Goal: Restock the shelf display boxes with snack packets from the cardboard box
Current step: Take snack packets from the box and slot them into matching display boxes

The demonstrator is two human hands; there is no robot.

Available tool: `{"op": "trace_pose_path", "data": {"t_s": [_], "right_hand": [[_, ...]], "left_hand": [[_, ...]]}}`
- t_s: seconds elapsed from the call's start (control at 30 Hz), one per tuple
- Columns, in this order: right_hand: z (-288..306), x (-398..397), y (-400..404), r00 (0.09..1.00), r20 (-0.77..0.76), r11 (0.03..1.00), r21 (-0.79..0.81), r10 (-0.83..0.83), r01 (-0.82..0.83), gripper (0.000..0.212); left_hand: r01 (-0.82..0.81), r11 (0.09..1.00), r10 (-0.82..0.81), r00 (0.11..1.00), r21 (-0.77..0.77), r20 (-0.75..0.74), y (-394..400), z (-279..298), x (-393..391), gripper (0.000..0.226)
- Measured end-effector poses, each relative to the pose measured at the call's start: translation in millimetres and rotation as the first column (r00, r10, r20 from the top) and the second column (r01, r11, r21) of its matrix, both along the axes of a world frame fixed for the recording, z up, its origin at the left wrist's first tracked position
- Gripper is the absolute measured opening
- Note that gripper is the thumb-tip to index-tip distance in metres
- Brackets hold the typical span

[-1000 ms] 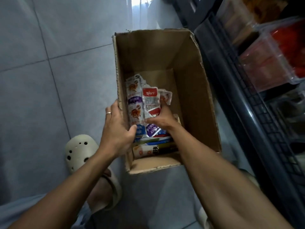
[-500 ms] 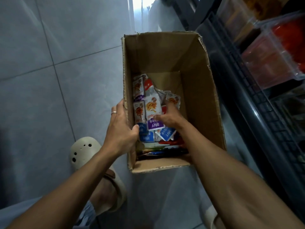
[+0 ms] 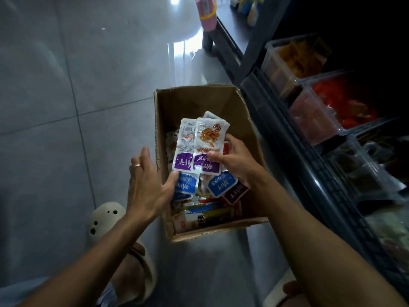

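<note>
Box (image 3: 241,129): cardboard, open-topped, on the floor (image 3: 66,85) just beside the shelf (image 3: 314,173).
Box contents: loose packets (image 3: 221,185), blue and purple among them, heaped toward the near end, with longer flat packs at the bottom.
Right hand (image 3: 234,160): fingers and thumb pinching a fan of white-and-purple packets (image 3: 199,149) above the box.
Left hand (image 3: 148,185): fingers spread and straight, thumb tip touching the fan's lower corner.
Shelf bins (image 3: 309,116): clear plastic, one with orange packets, one with red; the nearer ones too dim to tell.
</note>
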State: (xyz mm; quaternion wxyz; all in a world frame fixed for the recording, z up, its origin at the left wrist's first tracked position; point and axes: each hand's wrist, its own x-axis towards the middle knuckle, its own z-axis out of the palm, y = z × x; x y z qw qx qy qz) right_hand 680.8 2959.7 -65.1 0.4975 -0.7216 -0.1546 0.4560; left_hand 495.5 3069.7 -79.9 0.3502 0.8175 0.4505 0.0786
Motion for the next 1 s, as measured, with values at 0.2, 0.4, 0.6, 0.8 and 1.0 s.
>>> {"op": "trace_pose_path", "data": {"t_s": [0.2, 0.4, 0.6, 0.8, 1.0], "right_hand": [[49, -9, -18, 0.997, -0.069, 0.986, 0.166, 0.03, -0.018, 0.046], [89, -22, -27, 0.972, -0.203, 0.938, 0.3, -0.115, 0.174, 0.037], [116, -30, -32, 0.963, -0.123, 0.946, 0.194, -0.24, 0.26, 0.04], [143, -29, -38, 0.967, -0.127, 0.942, 0.227, -0.222, 0.246, 0.036], [160, -31, -34, 0.962, -0.102, 0.915, 0.298, -0.254, 0.273, 0.04]], "left_hand": [[-0.058, 0.985, 0.109, 0.939, -0.161, 0.326, 3, 55, 31, 0.088], [0.266, 0.317, 0.398, 0.834, -0.91, 0.382, -36, 99, 37, 0.038], [0.386, 0.148, 0.416, 0.811, -0.91, 0.412, -42, 124, 33, 0.035], [0.407, 0.238, 0.343, 0.814, -0.882, 0.469, -33, 141, 29, 0.038], [0.471, 0.439, 0.026, 0.844, -0.765, 0.535, -6, 169, 31, 0.046]]}}
